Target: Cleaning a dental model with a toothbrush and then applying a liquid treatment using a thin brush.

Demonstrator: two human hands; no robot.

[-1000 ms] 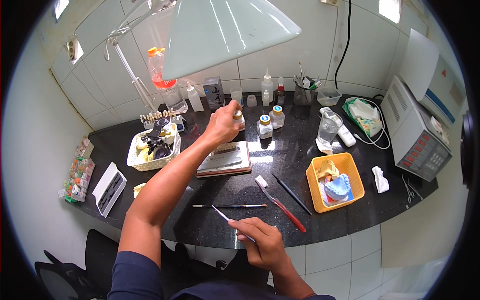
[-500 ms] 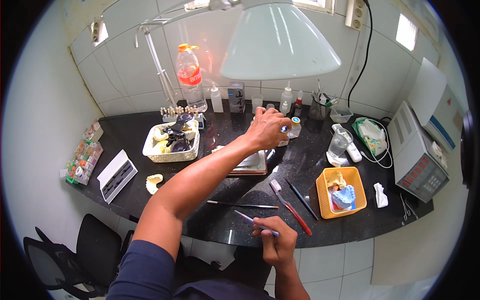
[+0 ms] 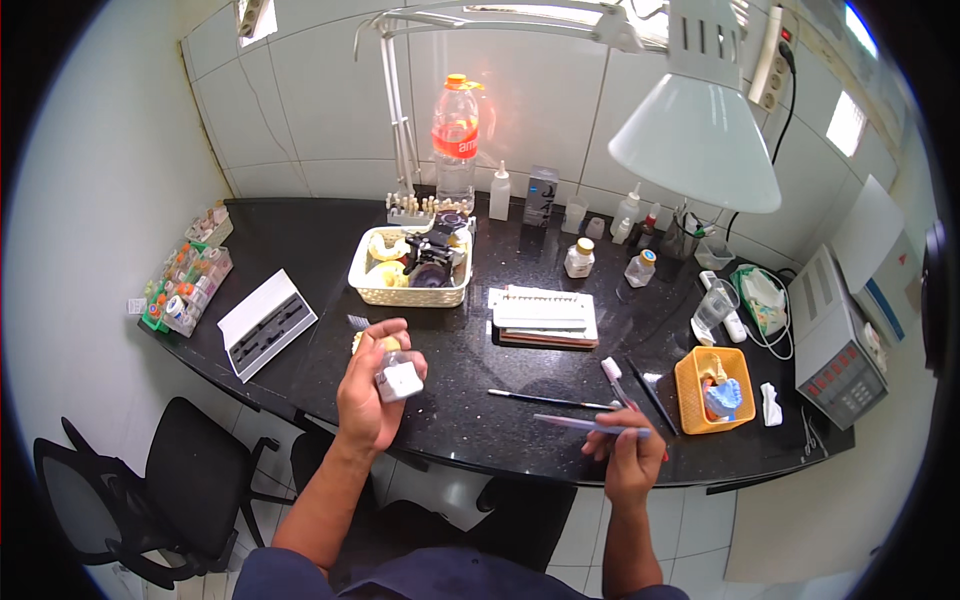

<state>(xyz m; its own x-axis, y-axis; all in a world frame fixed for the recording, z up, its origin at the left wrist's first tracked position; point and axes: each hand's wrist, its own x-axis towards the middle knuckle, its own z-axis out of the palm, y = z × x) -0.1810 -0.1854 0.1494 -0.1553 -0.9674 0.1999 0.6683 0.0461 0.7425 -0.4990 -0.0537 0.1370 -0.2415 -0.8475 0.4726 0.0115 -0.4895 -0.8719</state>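
My left hand (image 3: 368,400) is closed round a small clear jar (image 3: 401,380) with white contents, tilted above the table's near edge. A pale yellow piece (image 3: 362,343) shows partly behind the fingers. In my right hand (image 3: 628,460) is a slim pale lilac tool (image 3: 568,422), its pointed end toward the left. Just beyond it on the table lies a thin paintbrush (image 3: 545,399). A red-handled toothbrush (image 3: 612,370) is partly hidden by the right hand and tool, with a dark pen-like stick (image 3: 653,397) beside it.
A white basket (image 3: 410,295) holds dental casts and dark parts. A white palette (image 3: 540,314) rests on a stack mid-table. Two jars (image 3: 579,258) stand behind it. The orange basket (image 3: 688,400) holds a blue dental cast (image 3: 722,398). A lamp (image 3: 700,140) overhangs the back right.
My left hand has come back from the far jars to the near left, now with a jar in it. The right hand, still with the lilac tool, appears further right. The view has shifted.
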